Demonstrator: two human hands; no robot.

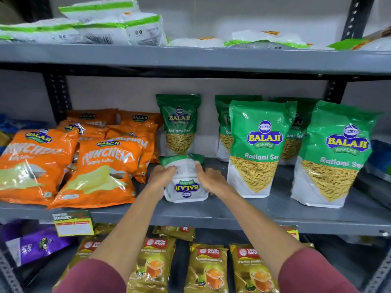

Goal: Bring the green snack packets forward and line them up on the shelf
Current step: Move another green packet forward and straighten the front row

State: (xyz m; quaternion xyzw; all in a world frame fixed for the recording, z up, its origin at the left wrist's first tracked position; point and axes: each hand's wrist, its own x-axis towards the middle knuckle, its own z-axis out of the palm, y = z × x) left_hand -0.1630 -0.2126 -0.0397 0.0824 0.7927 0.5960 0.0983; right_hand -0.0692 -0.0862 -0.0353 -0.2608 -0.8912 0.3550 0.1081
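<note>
Several green Balaji Ratlami Sev packets stand on the middle shelf [232, 216]. Two upright ones sit near the front at the right, the nearer-centre packet [257, 149] and the far-right packet [336, 153]. More stand behind them against the back wall, including one at the centre [179, 123]. Another green packet [186, 182] lies tipped over, logo upside down, white base towards me. My left hand [161, 173] grips its left side and my right hand [209, 178] grips its right side.
Orange Crunchem chip bags [101, 172] fill the shelf's left half, close to my left hand. White-and-green bags [110, 24] lie on the shelf above. Gold tea packets [208, 267] and a purple bag [36, 244] sit below. A price label [73, 224] hangs on the shelf edge.
</note>
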